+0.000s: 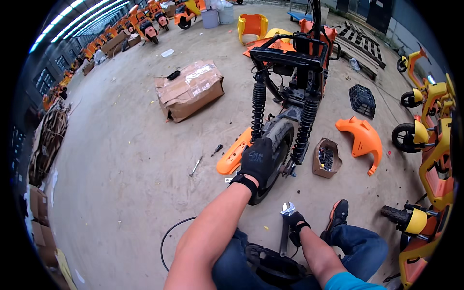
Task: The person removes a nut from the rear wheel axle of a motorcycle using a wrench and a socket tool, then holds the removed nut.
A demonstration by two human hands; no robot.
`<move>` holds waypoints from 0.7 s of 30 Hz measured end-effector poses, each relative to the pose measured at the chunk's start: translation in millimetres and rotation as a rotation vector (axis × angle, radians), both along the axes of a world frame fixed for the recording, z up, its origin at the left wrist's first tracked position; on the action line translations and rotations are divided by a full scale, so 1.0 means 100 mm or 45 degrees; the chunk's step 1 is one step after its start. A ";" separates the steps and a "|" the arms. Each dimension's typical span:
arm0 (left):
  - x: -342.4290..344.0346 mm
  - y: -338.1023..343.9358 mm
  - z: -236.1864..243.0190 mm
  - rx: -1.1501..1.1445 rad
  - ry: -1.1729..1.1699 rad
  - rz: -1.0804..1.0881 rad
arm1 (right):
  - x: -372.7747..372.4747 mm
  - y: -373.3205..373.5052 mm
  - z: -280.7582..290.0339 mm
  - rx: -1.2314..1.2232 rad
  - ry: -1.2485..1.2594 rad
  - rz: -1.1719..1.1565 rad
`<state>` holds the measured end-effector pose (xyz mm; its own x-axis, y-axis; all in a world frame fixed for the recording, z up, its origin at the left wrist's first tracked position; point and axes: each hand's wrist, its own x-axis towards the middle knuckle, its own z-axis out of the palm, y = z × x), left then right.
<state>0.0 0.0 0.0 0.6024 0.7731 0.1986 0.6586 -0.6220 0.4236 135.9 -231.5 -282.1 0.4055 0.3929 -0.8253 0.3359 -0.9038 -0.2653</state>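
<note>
Both hands wear black work gloves with wrist straps, the left hand (pixel 256 159) showing pale lettering on its back, the right hand (pixel 294 223) toward four o'clock of it. Forearms are bare; a bright blue sleeve edge, blue jeans and a black shoe (pixel 337 215) with orange trim complete the outfit.

The gloved left hand (pixel 257 159) rests on the scooter's rear tyre (pixel 276 145). At five o'clock from it, the gloved right hand (pixel 295 223) grips an adjustable wrench (pixel 286 227). A cardboard box of bolts (pixel 326 158) sits at three o'clock of the tyre.
</note>
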 end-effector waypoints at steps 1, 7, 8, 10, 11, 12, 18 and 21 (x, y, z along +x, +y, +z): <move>0.01 0.01 -0.01 0.007 -0.012 0.000 | -0.07 -0.11 -0.08 -0.017 -0.034 0.090; 0.01 0.00 0.02 0.027 -0.025 -0.008 | -0.52 -0.35 -0.37 -0.024 0.033 0.305; 0.03 0.01 0.02 0.022 -0.039 -0.005 | -0.50 -0.37 -0.38 0.029 -0.046 0.253; 0.01 0.01 -0.02 0.002 -0.038 -0.012 | -0.59 -0.46 -0.33 0.127 -0.174 0.148; 0.00 0.00 -0.04 -0.008 -0.037 -0.016 | -0.61 -0.49 -0.31 0.125 -0.222 0.140; 0.00 0.00 -0.05 0.007 -0.048 -0.030 | -0.62 -0.48 -0.20 0.125 -0.273 0.129; 0.03 -0.02 -0.02 0.064 -0.003 -0.013 | -0.61 -0.54 -0.22 0.000 -0.528 -0.196; 0.01 -0.04 0.02 0.089 0.034 -0.007 | -0.56 -0.57 -0.14 -0.021 -0.387 -0.256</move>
<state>1.0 -4.2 2.2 0.6122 0.7546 0.2362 0.6657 -0.6530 0.3612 79.6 -288.7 -296.1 0.7010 0.2681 -0.6608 0.2126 -0.9631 -0.1652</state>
